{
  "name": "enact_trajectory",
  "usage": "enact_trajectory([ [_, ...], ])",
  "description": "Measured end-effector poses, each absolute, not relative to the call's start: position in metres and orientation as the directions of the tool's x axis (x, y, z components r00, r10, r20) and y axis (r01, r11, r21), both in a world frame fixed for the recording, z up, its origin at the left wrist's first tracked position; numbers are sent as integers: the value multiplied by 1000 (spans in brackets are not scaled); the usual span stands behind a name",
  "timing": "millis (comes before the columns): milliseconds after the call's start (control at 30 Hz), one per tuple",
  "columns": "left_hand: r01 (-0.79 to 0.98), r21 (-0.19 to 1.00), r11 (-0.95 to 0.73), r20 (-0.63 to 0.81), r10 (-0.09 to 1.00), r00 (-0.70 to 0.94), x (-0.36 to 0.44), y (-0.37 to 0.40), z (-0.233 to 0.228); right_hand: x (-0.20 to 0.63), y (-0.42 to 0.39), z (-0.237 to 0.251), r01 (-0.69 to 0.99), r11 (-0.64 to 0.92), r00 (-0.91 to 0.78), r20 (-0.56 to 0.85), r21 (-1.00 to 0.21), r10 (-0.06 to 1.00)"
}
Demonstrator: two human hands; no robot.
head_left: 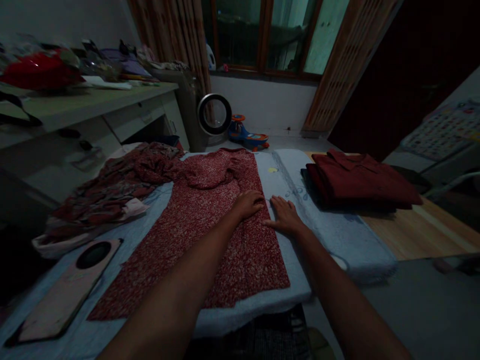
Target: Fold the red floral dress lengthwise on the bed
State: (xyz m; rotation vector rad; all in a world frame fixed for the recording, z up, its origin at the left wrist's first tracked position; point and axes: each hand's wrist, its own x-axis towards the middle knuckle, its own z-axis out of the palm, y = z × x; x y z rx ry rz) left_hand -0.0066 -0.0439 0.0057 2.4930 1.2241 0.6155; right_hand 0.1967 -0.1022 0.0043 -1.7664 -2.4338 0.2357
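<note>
A red-and-white speckled dress (210, 215) lies spread on a light blue cloth (296, 187), its upper part loosely gathered. My left hand (248, 204) rests on the dress near its right edge, fingers slightly bent and not gripping the fabric. Just across that edge, my right hand (285, 215) lies palm down with its fingers apart, mostly on the blue cloth. Its thumb reaches to the border of the dress. Both hands are empty.
A crumpled patterned garment (123, 180) lies at left, above a large phone (67, 295). Folded dark red clothes (360, 177) are stacked at right on the wooden tabletop (423, 230). Beyond are a cluttered counter (101, 102), an open round washer door (202, 115) and a ride-on toy (245, 136).
</note>
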Motion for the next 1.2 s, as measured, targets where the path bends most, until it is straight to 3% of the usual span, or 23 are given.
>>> enact_trajectory([
  [367,746,222,-628,160,778,607,-1,-78,21,202,-148,10,913,323,-325,35,-250,945],
  [633,679,286,-676,125,729,674,-9,-122,16,183,-180,12,858,410,-394,118,-310,912],
  [1200,706,255,-660,104,745,659,-10,-120,12,189,-242,20,870,474,-477,15,-136,879],
])
